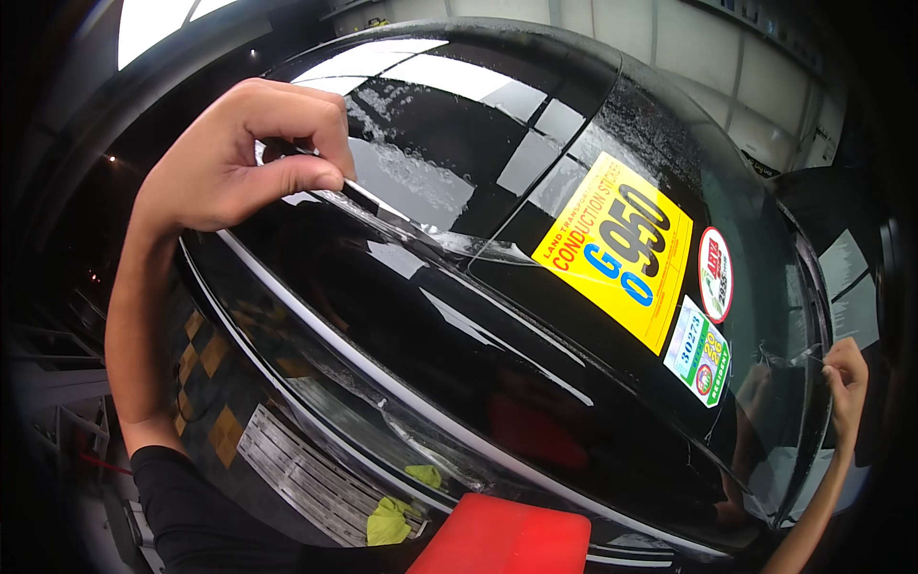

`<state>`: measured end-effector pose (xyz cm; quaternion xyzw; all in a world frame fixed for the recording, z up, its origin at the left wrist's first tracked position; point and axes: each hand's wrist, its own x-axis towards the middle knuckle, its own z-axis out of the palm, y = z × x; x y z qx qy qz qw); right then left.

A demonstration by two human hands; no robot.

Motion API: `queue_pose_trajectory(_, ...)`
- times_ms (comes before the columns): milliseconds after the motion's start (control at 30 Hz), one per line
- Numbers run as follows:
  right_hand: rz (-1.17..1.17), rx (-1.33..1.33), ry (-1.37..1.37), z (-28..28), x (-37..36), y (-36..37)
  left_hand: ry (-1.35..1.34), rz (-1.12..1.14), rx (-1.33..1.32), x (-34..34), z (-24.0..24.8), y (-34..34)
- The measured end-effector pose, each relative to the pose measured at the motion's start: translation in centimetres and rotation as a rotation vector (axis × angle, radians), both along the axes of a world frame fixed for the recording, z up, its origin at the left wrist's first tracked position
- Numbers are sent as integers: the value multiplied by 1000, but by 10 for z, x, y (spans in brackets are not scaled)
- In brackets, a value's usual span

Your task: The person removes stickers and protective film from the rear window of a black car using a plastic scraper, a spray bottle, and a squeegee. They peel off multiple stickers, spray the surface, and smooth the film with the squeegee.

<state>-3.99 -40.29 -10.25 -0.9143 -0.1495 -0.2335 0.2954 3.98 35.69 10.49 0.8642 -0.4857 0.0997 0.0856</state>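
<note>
A glossy black car (535, 402) fills the middle of the view, its surface wet and beaded in places. My left hand (234, 158) is at the upper left, thumb and fingers pinching the edge of a clear film (392, 218) that is partly lifted and wrinkled. At the far right, by the edge of the windshield glass (765, 325), the fingers of my right hand (844, 373) close on what looks like a thin clear edge of film. A yellow sticker (660, 320), a round red-rimmed sticker (706, 287) and a green-and-white sticker (684, 349) show on the glass between my hands.
A red flat-sided object (516, 536) stands at the bottom centre, in front of the car. Yellow-green cloths (387, 521) lie by a slatted silver bench (287, 469) at lower left. Behind the bench is a dark and tan tiled floor (196, 354). Pale wall panels (698, 48) rise beyond the car.
</note>
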Motion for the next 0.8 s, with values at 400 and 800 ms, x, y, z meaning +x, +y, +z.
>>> queue_pose_trajectory(400, 194, 119, 19, 102, 30, 240, -71, 198, -403, -4, -18, -50)
queue_pose_trajectory(800, 896, 923, 225, 130, 76, 420, 52, 154, -765, -36, -36, -155)
